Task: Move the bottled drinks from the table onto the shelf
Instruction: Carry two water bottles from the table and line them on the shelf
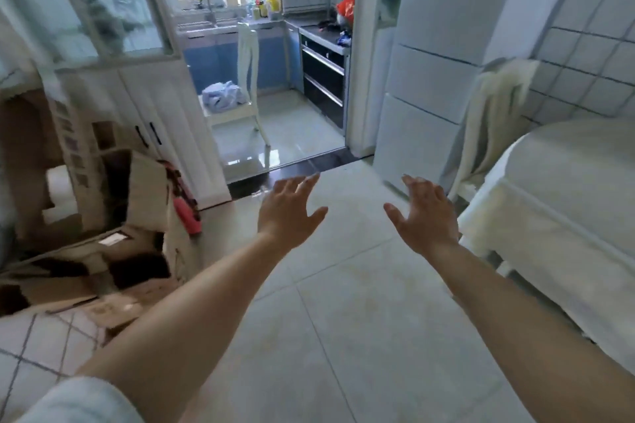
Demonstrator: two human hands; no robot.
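Bottled drinks are nowhere to be seen on the table (567, 182) at the right edge of the view — only its near corner and white cloth show, and the blur hides any finer detail. No shelf can be picked out for certain either. Both arms are stretched out over the tiled floor (343, 302), well apart from anything. Left hand (288, 213): fingers spread, palm down, holding nothing. Right hand (426, 216): the same, fingers splayed and empty, just off the table's near corner. Hands carried bare and loose like this suggest a walk between stations — most likely heading for the next bottle, though that's a reading, not a sighting. Torn cardboard boxes (103, 233) crowd the left side, a white chair (240, 93) stands in the kitchen doorway ahead, and a pale fridge (429, 79) rises beside the table.
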